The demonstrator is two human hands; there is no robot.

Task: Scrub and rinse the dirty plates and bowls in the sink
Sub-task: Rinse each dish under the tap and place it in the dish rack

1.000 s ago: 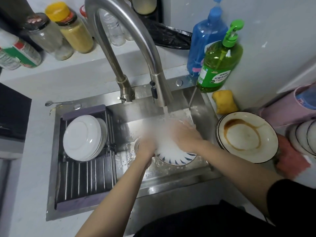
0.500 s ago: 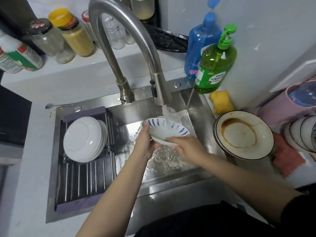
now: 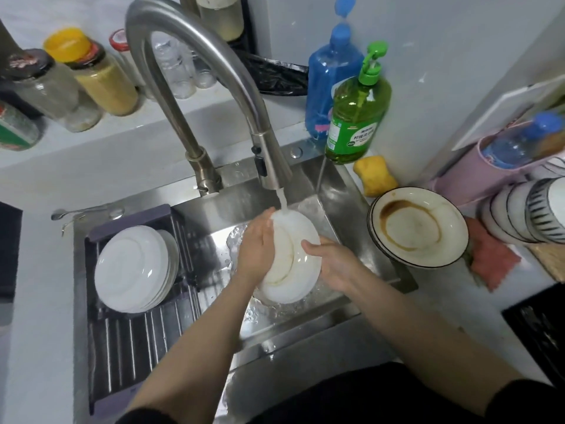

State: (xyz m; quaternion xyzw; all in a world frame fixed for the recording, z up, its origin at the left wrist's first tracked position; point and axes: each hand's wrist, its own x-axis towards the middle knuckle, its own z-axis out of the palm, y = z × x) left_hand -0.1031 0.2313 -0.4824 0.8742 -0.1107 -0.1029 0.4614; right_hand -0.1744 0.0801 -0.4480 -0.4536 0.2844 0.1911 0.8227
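Head view: both hands are holding a white bowl over the steel sink, tilted so its underside and foot ring are facing up toward the camera. The faucet is running; the water stream is hitting the bowl's upper edge.

Left hand is cupping the bowl's left rim, fingers pressed together and lying along the edge, thumb hidden behind the bowl. Right hand is gripping the right rim, fingers curled over the edge onto the underside, close together; can't tell where the thumb is sitting. The foot ring is showing a faint brownish tint.

A dark drying rack is sitting across the left part of the sink, carrying a stack of white plates leaning on edge. A dirty plate with a brown sauce ring is resting on the counter just right of the sink, on top of at least one more plate. A yellow sponge is lying behind it, next to a green dish soap bottle and a blue pump bottle. Striped bowls are stacked on their sides at far right, above a pink cloth. Jars are lining the back ledge. A metal spoon is lying at the sink's back-left corner.
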